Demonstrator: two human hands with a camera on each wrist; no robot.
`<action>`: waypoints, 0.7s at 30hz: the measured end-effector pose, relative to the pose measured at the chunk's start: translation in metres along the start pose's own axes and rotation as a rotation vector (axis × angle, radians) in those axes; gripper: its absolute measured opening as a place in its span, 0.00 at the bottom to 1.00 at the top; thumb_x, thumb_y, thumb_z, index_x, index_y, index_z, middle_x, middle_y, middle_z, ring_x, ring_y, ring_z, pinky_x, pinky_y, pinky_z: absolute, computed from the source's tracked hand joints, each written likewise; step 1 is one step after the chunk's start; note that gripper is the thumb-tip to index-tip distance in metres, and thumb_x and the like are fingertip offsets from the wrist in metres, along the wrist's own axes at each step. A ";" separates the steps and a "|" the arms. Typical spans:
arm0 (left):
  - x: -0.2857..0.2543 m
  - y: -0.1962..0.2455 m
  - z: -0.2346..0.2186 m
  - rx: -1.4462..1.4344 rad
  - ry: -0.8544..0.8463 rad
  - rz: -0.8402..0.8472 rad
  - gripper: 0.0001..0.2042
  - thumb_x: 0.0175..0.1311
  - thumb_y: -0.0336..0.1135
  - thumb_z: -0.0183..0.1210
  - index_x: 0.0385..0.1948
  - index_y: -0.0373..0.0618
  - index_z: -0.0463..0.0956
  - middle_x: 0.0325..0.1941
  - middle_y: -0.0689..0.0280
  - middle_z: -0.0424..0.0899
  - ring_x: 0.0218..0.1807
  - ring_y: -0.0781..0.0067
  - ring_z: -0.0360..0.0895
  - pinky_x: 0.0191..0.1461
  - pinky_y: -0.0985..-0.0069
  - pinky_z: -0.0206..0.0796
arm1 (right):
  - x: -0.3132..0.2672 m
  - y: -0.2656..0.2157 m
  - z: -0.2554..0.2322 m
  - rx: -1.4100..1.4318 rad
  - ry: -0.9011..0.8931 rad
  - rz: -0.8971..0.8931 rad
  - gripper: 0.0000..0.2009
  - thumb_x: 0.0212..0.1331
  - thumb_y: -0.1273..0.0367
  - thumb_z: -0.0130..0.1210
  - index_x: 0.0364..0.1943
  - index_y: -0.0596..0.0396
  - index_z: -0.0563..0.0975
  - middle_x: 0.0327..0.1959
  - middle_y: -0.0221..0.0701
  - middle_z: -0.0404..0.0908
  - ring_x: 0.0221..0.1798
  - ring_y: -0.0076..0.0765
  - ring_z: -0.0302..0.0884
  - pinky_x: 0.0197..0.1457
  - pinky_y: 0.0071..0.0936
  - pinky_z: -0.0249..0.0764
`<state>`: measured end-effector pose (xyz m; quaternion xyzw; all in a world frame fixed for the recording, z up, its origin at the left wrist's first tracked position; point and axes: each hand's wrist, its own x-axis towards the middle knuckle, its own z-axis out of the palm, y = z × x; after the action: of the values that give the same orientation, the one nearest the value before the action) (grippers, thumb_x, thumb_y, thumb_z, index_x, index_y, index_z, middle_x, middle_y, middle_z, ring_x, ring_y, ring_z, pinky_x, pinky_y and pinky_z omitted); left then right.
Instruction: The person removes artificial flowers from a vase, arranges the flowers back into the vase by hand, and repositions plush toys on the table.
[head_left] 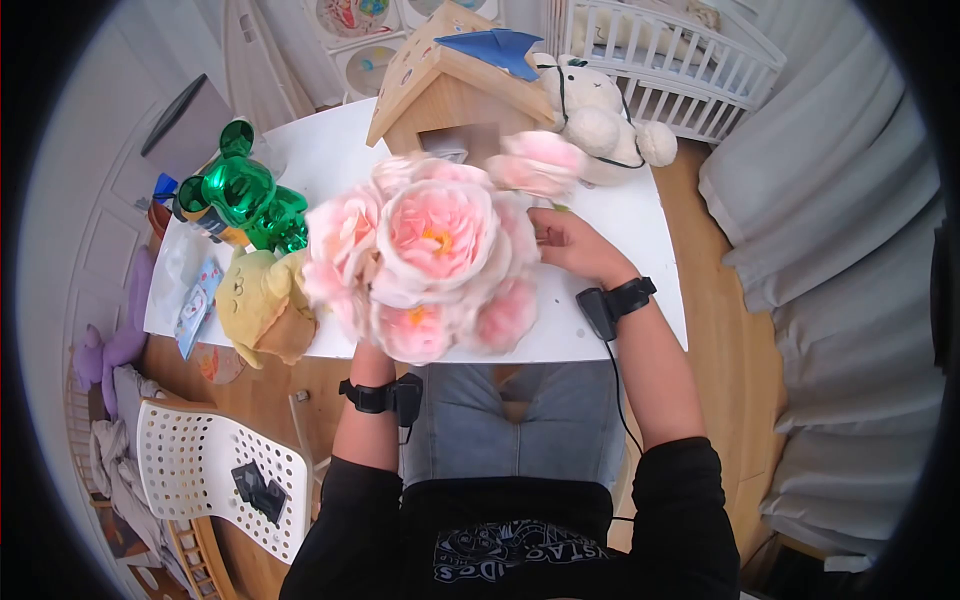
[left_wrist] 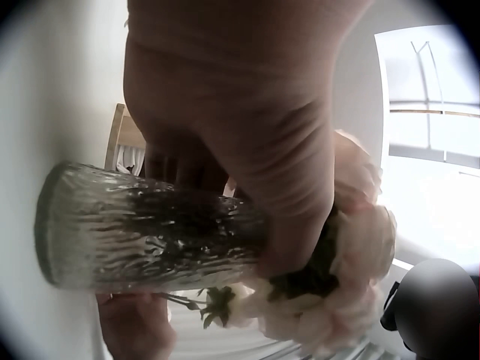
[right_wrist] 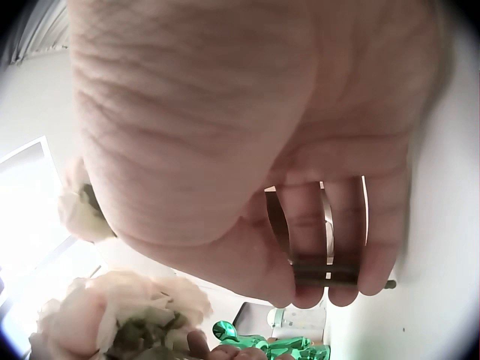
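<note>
A bunch of pale pink roses (head_left: pixel 437 235) fills the middle of the head view and hides most of my left hand. In the left wrist view that hand (left_wrist: pixel 232 112) grips a ribbed clear glass vase (left_wrist: pixel 127 232) near its top, with the rose heads beyond it. My right hand (head_left: pixel 582 248), right of the bunch, pinches the green stem (right_wrist: pixel 334 274) of a single pink rose (head_left: pixel 540 165). Its thumb and fingertips meet around the stem in the right wrist view. This single rose stands apart, just behind the bunch's right side.
A wooden house (head_left: pixel 455 90) with blue paper on its roof stands at the back of the white table (head_left: pixel 635 310), beside a white plush toy (head_left: pixel 595 110). A shiny green bear figure (head_left: pixel 245 190) and a yellow plush toy (head_left: pixel 262 305) are on the left. A white chair (head_left: pixel 215 450) stands lower left.
</note>
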<state>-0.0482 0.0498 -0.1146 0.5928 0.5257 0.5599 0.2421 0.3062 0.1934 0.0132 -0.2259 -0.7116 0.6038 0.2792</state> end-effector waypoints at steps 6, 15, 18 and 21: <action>-0.035 0.022 0.009 0.056 -0.043 0.049 0.31 0.73 0.47 0.65 0.74 0.45 0.70 0.76 0.54 0.75 0.77 0.51 0.70 0.82 0.55 0.60 | -0.002 -0.009 0.006 0.090 0.005 -0.034 0.09 0.71 0.73 0.62 0.51 0.58 0.84 0.48 0.29 0.91 0.55 0.27 0.87 0.63 0.29 0.80; -0.034 0.046 0.043 0.133 -0.091 0.121 0.30 0.73 0.46 0.65 0.73 0.45 0.71 0.75 0.54 0.76 0.77 0.51 0.71 0.82 0.56 0.61 | 0.000 0.009 -0.001 -0.126 0.092 0.079 0.30 0.71 0.80 0.61 0.77 0.54 0.71 0.67 0.30 0.84 0.70 0.27 0.79 0.74 0.29 0.75; -0.039 0.052 0.035 0.155 -0.110 0.146 0.30 0.73 0.45 0.65 0.73 0.44 0.71 0.74 0.54 0.76 0.76 0.52 0.71 0.82 0.57 0.61 | -0.002 0.016 0.002 -0.190 0.198 0.113 0.31 0.70 0.77 0.64 0.77 0.53 0.71 0.67 0.29 0.84 0.71 0.25 0.78 0.75 0.28 0.73; -0.012 0.056 0.045 0.179 -0.130 0.171 0.30 0.73 0.45 0.65 0.73 0.44 0.72 0.74 0.54 0.76 0.76 0.52 0.72 0.82 0.57 0.62 | -0.005 0.033 -0.001 -0.185 0.236 0.011 0.28 0.67 0.73 0.64 0.73 0.56 0.74 0.66 0.39 0.84 0.67 0.34 0.81 0.71 0.31 0.75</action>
<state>0.0151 0.0349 -0.0822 0.6896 0.5043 0.4899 0.1734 0.3100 0.1963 -0.0200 -0.3238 -0.7253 0.5065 0.3356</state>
